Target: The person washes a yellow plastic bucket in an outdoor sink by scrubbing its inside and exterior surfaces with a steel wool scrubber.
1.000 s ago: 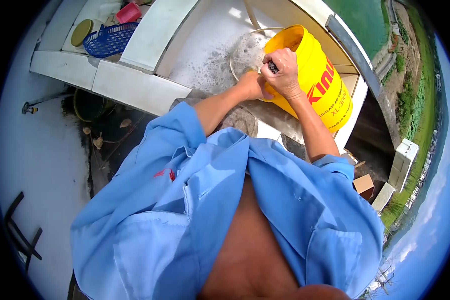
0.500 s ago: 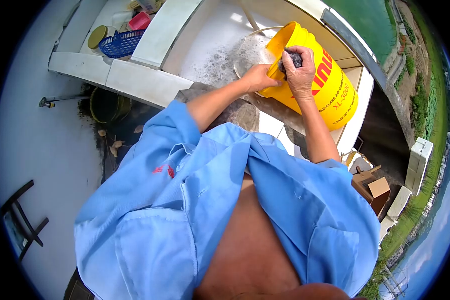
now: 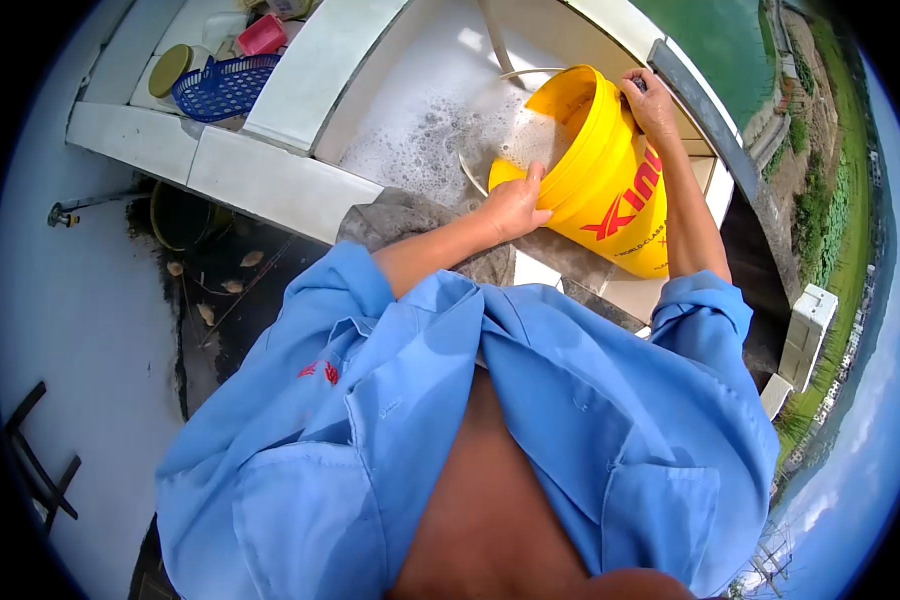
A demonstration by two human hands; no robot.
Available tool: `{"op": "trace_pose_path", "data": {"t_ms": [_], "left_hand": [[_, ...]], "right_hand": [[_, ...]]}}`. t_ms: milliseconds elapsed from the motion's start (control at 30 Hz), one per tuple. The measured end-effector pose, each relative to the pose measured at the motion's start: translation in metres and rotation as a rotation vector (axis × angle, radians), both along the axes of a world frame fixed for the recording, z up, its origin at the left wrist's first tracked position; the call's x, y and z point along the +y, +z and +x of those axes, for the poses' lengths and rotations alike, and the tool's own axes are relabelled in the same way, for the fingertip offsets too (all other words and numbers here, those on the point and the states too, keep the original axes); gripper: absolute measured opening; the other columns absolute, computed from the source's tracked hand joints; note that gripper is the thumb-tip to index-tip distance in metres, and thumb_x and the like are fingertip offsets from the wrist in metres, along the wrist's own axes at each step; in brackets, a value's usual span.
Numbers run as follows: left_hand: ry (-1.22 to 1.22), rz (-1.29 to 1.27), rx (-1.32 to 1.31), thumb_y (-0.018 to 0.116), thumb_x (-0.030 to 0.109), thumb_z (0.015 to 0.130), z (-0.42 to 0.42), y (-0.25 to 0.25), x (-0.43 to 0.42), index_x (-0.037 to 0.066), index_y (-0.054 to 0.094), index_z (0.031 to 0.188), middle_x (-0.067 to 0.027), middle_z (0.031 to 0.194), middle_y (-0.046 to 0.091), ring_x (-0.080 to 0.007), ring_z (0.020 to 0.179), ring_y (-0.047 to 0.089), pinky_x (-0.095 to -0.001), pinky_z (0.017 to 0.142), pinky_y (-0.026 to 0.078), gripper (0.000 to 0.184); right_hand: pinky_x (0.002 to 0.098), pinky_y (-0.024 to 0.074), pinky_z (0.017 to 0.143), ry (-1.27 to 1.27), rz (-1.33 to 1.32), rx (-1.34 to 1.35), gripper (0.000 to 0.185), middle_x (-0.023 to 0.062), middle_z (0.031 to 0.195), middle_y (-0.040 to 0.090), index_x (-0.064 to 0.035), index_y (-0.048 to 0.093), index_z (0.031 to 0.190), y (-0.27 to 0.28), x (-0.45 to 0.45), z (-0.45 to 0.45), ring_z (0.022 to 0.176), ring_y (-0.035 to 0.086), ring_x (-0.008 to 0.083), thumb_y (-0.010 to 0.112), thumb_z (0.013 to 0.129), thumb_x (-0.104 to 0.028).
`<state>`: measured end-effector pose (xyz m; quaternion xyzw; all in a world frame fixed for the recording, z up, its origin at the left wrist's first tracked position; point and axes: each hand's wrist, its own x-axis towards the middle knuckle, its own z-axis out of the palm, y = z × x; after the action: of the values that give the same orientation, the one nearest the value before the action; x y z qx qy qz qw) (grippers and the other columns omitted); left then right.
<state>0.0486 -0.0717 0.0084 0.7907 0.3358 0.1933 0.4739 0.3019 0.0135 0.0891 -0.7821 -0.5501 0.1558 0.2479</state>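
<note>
A yellow bucket (image 3: 620, 165) with red lettering lies tilted on its side, its mouth facing the suds. My left hand (image 3: 516, 207) grips the near side of its rim, the thumb up against the edge. On the bucket's far outer side is my right hand (image 3: 654, 108), closed around a dark scouring pad (image 3: 639, 84) that mostly hides in the fingers. Foamy water (image 3: 535, 135) shows at the bucket's mouth. Around it, the white tiled basin (image 3: 345, 125) holds soapy water with bubbles.
A blue plastic basket (image 3: 225, 88), a jar with a yellowish lid (image 3: 171, 72) and a pink container (image 3: 262, 36) stand in the left compartment. Dark wet cloth (image 3: 395, 218) drapes over the basin's near edge. A tap (image 3: 63, 214) juts out at left. Green water lies beyond the far ledge.
The bucket has turned, showing more of its inside and a different part of the lettering. My right hand has moved with the pad from near the rim to the far outer side.
</note>
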Motion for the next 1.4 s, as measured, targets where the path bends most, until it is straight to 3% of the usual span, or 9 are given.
{"op": "trace_pose_path", "data": {"t_ms": [133, 300, 467, 733, 800, 867, 1067, 1333, 1400], "left_hand": [[-0.056, -0.057, 0.006, 0.064, 0.022, 0.072, -0.004, 0.009, -0.004, 0.002, 0.030, 0.110, -0.0257, 0.079, 0.058, -0.0423, 0.075, 0.057, -0.0456, 0.065, 0.047, 0.055], [-0.053, -0.113, 0.128, 0.065, 0.020, 0.072, -0.006, 0.017, -0.006, 0.003, 0.028, 0.111, -0.0251, 0.080, 0.059, -0.0422, 0.075, 0.057, -0.0460, 0.065, 0.047, 0.056], [-0.077, -0.077, 0.093, 0.064, 0.019, 0.072, -0.010, 0.012, -0.005, 0.002, 0.030, 0.111, -0.0250, 0.080, 0.059, -0.0417, 0.075, 0.058, -0.0461, 0.064, 0.047, 0.055], [-0.047, -0.015, 0.106, 0.063, 0.022, 0.073, -0.011, 0.011, -0.004, 0.001, 0.030, 0.111, -0.0245, 0.079, 0.059, -0.0417, 0.072, 0.058, -0.0462, 0.063, 0.047, 0.054], [-0.058, 0.007, 0.096, 0.064, 0.022, 0.073, -0.011, 0.012, -0.008, 0.001, 0.029, 0.110, -0.0246, 0.078, 0.059, -0.0421, 0.071, 0.058, -0.0461, 0.062, 0.047, 0.056], [-0.069, 0.004, 0.113, 0.065, 0.023, 0.072, -0.009, 0.014, -0.007, 0.001, 0.029, 0.110, -0.0247, 0.077, 0.059, -0.0423, 0.070, 0.058, -0.0463, 0.061, 0.047, 0.057], [-0.053, 0.039, 0.130, 0.068, 0.025, 0.070, -0.004, 0.010, -0.003, 0.001, 0.027, 0.110, -0.0251, 0.073, 0.058, -0.0425, 0.066, 0.058, -0.0468, 0.057, 0.047, 0.062], [-0.090, 0.053, 0.134, 0.071, 0.026, 0.067, -0.006, 0.010, 0.013, 0.000, 0.034, 0.114, -0.0233, 0.089, 0.060, -0.0351, 0.079, 0.061, -0.0402, 0.068, 0.049, 0.065], [-0.231, -0.508, -0.301, 0.068, 0.018, 0.073, 0.005, 0.014, 0.031, -0.001, 0.045, 0.113, -0.0149, 0.094, 0.062, -0.0239, 0.084, 0.061, -0.0332, 0.075, 0.049, 0.050]], "right_hand": [[0.0376, 0.0402, 0.079, 0.131, 0.499, -0.351, 0.016, 0.0129, 0.088, 0.056, -0.0042, 0.054, 0.089, 0.015, -0.077, -0.089, 0.085, 0.052, 0.0310, 0.058, 0.073, -0.005], [0.0388, 0.0379, 0.082, 0.168, 0.467, -0.331, 0.023, 0.0129, 0.093, 0.054, -0.0051, 0.053, 0.094, 0.001, -0.131, -0.125, 0.089, 0.051, 0.0301, 0.060, 0.073, -0.002], [0.0368, 0.0394, 0.081, 0.138, 0.311, -0.399, 0.024, 0.0141, 0.092, 0.055, -0.0050, 0.049, 0.100, 0.010, -0.050, -0.072, 0.087, 0.051, 0.0307, 0.057, 0.078, -0.011], [0.0313, 0.0417, 0.075, 0.055, -0.295, 0.091, 0.034, 0.0084, 0.086, 0.055, -0.0027, 0.050, 0.101, -0.058, 0.071, 0.044, 0.079, 0.051, 0.0179, 0.048, 0.087, -0.034], [0.0303, 0.0410, 0.074, 0.112, -0.331, 0.678, 0.036, 0.0056, 0.085, 0.052, -0.0025, 0.050, 0.098, -0.009, 0.042, 0.023, 0.077, 0.048, 0.0161, 0.046, 0.088, -0.037], [0.0303, 0.0406, 0.074, 0.005, -0.217, 0.413, 0.039, 0.0077, 0.084, 0.052, -0.0012, 0.050, 0.095, -0.054, 0.031, 0.047, 0.077, 0.048, 0.0173, 0.044, 0.088, -0.039], [0.0384, 0.0346, 0.082, -0.107, 0.623, -0.190, 0.022, 0.0130, 0.091, 0.048, -0.0049, 0.048, 0.094, -0.023, -0.115, -0.105, 0.088, 0.044, 0.0305, 0.059, 0.078, -0.015], [0.0384, 0.0355, 0.080, 0.214, 0.449, -0.126, 0.026, 0.0116, 0.094, 0.049, -0.0059, 0.050, 0.092, -0.033, -0.189, -0.137, 0.092, 0.046, 0.0310, 0.064, 0.069, -0.005], [0.0371, 0.0388, 0.076, 0.286, 0.392, -0.089, 0.021, 0.0117, 0.090, 0.051, -0.0054, 0.051, 0.088, -0.037, -0.202, -0.114, 0.088, 0.049, 0.0303, 0.062, 0.070, -0.004]]}}
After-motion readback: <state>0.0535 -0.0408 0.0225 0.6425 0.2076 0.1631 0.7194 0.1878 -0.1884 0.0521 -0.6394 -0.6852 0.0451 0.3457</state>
